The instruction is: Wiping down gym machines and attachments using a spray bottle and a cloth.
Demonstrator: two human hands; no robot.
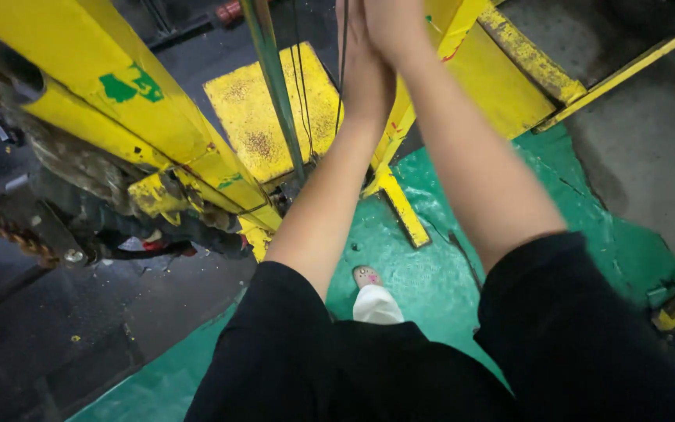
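Both my arms reach away from me toward the top edge, in black sleeves. My left hand and my right hand lie side by side, touching, and their fingers are cut off by the frame's top. Thin black cables hang just left of my left hand, one running along its edge. Whether either hand grips a cable is hidden. A slim green-grey pole slants down next to the cables.
A big yellow steel beam with green paint patches crosses the left. Under it sit a greasy chain and dark machinery. A worn yellow plate and yellow frame bars lie beyond the green floor. My shoe shows below.
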